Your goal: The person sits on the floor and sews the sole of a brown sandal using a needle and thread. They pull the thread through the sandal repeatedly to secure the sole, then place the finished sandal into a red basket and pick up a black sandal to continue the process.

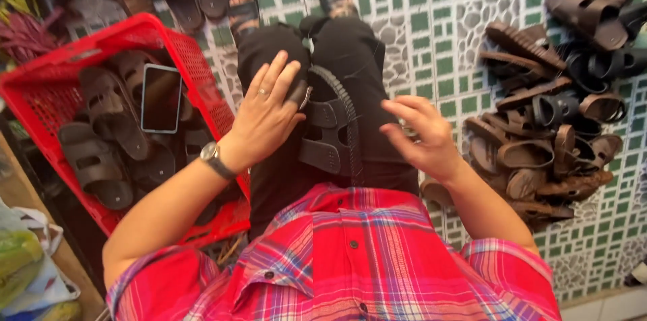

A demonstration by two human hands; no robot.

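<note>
The light is bright and even, like soft daylight, and colours look strong. Shadows are weak, a little darker inside the red basket (47, 102) and at the upper left corner. The phone screen (161, 98) shows a dull reflection. The right hand (423, 137) is slightly blurred. The wide lens bends the tiled floor (431, 11) near the edges.
</note>
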